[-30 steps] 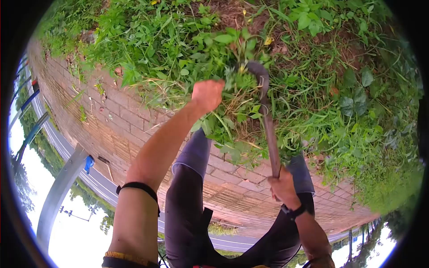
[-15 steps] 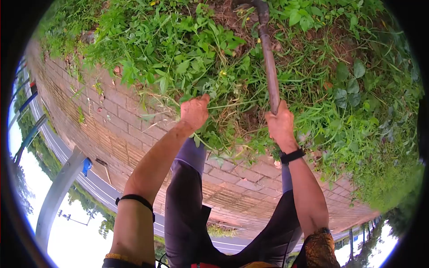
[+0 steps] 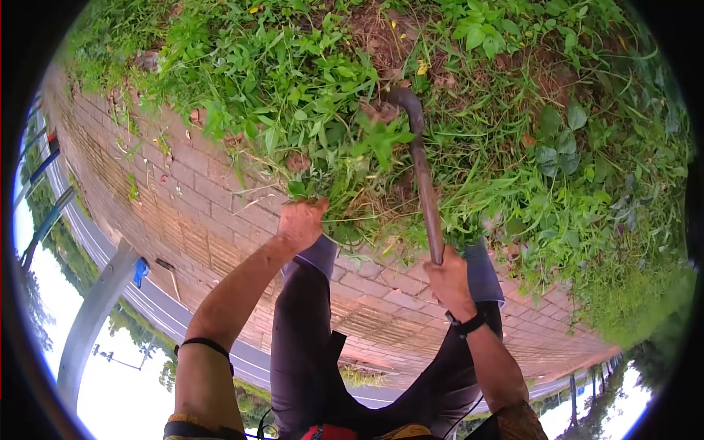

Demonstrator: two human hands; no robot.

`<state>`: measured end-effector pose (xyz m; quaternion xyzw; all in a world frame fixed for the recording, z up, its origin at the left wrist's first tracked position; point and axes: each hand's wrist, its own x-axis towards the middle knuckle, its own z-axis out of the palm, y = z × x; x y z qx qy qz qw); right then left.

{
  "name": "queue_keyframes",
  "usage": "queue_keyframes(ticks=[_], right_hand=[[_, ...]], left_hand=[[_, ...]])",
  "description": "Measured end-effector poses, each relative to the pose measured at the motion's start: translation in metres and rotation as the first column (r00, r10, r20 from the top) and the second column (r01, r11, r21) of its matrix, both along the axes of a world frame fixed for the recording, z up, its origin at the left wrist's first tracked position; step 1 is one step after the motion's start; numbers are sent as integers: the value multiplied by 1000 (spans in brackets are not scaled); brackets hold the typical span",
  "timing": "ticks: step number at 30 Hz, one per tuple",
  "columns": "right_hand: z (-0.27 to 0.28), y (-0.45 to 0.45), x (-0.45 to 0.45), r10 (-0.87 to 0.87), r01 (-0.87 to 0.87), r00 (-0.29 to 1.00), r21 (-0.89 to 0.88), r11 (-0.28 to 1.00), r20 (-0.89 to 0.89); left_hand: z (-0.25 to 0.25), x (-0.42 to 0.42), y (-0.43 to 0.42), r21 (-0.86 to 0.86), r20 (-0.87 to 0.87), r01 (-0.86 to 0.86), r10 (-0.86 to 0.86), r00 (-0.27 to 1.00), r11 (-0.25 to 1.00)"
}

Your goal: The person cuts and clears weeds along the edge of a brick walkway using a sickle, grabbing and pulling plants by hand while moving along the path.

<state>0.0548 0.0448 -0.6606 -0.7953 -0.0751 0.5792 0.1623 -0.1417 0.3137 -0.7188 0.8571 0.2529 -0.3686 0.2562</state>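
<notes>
My right hand is wrapped round the lower end of the brown handle of a hoe. The hoe's dark neck bends over to the left among the weeds, and leaves and soil hide its blade. My left hand is closed on a bunch of weeds at the edge of the paving. Long stems stretch from its fingers toward the right. A leafy sprig beside the hoe's neck is blurred by motion.
Brick paving runs along the near side of the weedy ground and under my legs. A road, a grey pole and a blue item appear at left. Dense greenery grows at right.
My right hand has drawn the hoe toward me and slightly left, so its bent neck is now lower in view. My left hand has also come nearer and left, still holding weeds.
</notes>
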Motion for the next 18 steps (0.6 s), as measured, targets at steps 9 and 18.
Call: queue_keyframes(ticks=[9, 18], right_hand=[[-76, 122, 42, -212, 241, 955, 125, 962, -209], [-20, 57, 55, 83, -74, 969, 46, 996, -234]], left_hand=[[8, 68, 42, 315, -49, 3, 13, 999, 949], [-131, 145, 52, 137, -40, -410, 418, 907, 902]])
